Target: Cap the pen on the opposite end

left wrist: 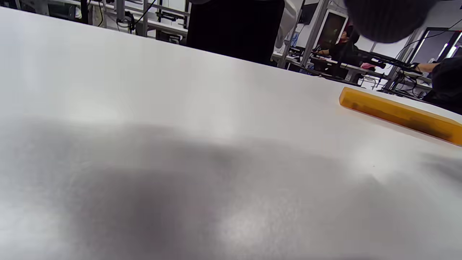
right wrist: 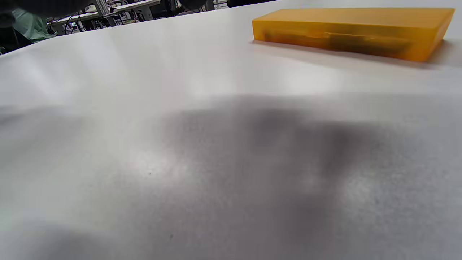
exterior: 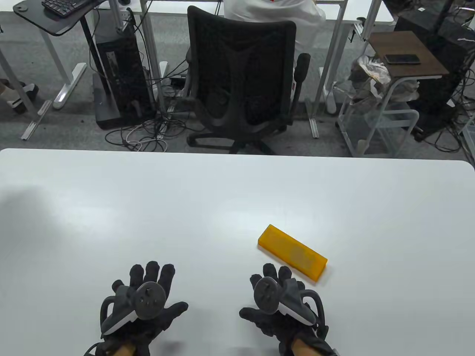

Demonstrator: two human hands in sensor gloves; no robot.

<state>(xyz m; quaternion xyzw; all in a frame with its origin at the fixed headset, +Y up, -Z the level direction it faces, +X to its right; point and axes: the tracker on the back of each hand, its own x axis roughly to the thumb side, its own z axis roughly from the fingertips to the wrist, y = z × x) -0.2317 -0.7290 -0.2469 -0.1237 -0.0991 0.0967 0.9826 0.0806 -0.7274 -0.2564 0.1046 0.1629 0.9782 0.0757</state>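
A shut orange translucent pencil case [exterior: 292, 253] lies flat on the white table [exterior: 222, 193], just ahead and to the right of my right hand. It also shows in the left wrist view [left wrist: 400, 115] and in the right wrist view [right wrist: 352, 31], where a dark long shape shows dimly through its side. No pen is in plain sight. My left hand [exterior: 146, 293] rests palm down on the table with fingers spread, holding nothing. My right hand [exterior: 276, 293] rests palm down too, empty, its fingertips a short way from the case.
A black office chair [exterior: 241, 85] stands beyond the table's far edge, with desks, cables and a small cart [exterior: 386, 107] behind it. The table's far edge runs across the table view.
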